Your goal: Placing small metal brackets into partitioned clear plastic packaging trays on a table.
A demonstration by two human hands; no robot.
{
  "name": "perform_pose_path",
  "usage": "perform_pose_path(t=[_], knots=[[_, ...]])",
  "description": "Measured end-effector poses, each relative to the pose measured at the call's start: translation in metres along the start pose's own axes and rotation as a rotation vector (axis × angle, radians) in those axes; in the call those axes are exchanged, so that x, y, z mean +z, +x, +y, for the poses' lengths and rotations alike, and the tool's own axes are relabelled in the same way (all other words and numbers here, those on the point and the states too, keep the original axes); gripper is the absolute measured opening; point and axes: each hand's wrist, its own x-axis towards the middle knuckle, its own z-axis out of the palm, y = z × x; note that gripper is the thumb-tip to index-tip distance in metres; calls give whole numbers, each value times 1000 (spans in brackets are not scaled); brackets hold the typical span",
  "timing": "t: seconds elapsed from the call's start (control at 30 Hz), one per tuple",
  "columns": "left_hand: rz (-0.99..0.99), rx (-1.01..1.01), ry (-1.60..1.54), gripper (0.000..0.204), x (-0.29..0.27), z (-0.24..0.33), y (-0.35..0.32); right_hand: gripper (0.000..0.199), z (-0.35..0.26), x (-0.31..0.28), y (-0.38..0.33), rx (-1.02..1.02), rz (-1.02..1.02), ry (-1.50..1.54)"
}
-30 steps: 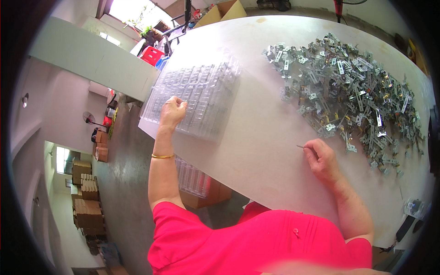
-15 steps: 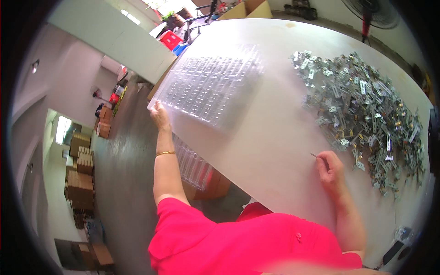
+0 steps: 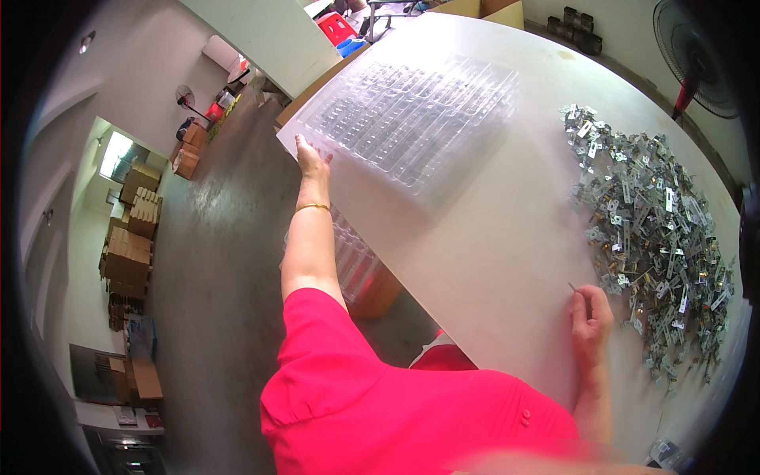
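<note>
My left hand (image 3: 314, 162) is at the near left corner of a clear plastic tray (image 3: 396, 127) with rows of moulded pockets. Its fingers are spread against the tray's edge, beside the table edge. There is a yellow bangle (image 3: 312, 207) on that wrist. My right hand (image 3: 590, 317) rests low over the table to the right, with a thin metal piece (image 3: 572, 287) pinched between finger and thumb. Near it spreads a heap of small metal parts (image 3: 649, 229), mostly silver with some brass-coloured bits. Whether more trays lie beneath the first cannot be told.
The pale table (image 3: 475, 261) ends in a straight edge on my left. More clear trays (image 3: 352, 257) sit below it above a cardboard box (image 3: 378, 294). A black fan (image 3: 697, 59) stands past the far right edge. Stacked cartons (image 3: 127, 257) line the left wall.
The view has turned, shifting the table and heap in the picture. My left hand has moved slightly along the tray's near edge, its fingers more spread. My right hand keeps its pinch.
</note>
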Motion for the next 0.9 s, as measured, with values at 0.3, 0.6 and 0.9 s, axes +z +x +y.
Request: perform_pose_path(t=[0.3, 0.6, 0.9], knots=[[-77, 2, 129, 80, 10, 8, 26, 1, -3, 1, 1, 1, 35, -82], [-136, -24, 144, 79, 26, 15, 20, 4, -11, -1, 2, 77, 37, -43], [-110, -107, 173, 92, 20, 26, 39, 6, -13, 0, 2, 89, 44, -30]])
